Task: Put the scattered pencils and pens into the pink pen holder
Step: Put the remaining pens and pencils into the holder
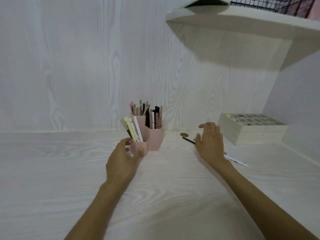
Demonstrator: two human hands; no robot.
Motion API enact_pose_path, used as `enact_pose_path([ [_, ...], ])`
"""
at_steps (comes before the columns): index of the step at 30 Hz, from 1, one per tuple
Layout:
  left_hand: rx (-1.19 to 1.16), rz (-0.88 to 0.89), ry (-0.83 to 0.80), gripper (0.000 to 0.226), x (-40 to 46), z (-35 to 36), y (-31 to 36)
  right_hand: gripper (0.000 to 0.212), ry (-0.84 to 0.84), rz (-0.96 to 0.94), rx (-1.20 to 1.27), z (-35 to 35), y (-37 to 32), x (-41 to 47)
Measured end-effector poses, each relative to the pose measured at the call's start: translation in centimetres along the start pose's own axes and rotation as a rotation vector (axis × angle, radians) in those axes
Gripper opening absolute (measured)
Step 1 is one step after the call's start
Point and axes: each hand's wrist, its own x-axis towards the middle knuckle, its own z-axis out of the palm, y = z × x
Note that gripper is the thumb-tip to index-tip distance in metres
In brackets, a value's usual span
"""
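Desk (52, 170): holder (154, 139), pen (235, 159), organizer (251, 134).

Matt pink plastic holder (152, 141), woodgrain desk (52, 161)

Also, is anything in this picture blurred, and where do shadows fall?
Head view: the right hand is smeared by motion, its fingers soft; the left hand is blurred too. The shelf casts a broad shadow on the wall beneath it. Wide-angle distortion bends the straight edges.

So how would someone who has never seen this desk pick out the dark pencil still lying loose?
Start at the pink hexagonal pen holder by the back wall, then look right to the right hand. A thin black pencil pokes out from behind that hand, beside a small brown disc. The white pen lies nearer the camera.
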Motion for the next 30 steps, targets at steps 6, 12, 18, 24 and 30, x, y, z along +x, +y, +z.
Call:
enact_pose_path([
  [6,0.07,0.043,0.205,0.05,-0.4,-0.6,1.3,0.032,-0.33,0.47,-0.015,-2.2,7.9,-1.4],
  [12,0.126,0.364,0.213,0.016,-2.2,-0.5,4.3,0.024,-0.407,0.315,0.109,-2.2,8.1,-1.9],
  [18,0.269,0.627,-0.268,0.037,-1.9,3.9,8.2,0.025,-0.481,-0.013,0.241,-1.3,6.6,-2.4],
  [24,0.669,0.575,-0.536,0.053,-0.9,7.1,8.9,0.03,-0.588,-0.093,0.338,-1.0,6.5,-2.4],
  [30,0.348,0.48,-0.402,0.026,-1.5,5.7,7.2,0.017,-0.448,0.038,0.367,-1.1,7.4,-2.1],
])
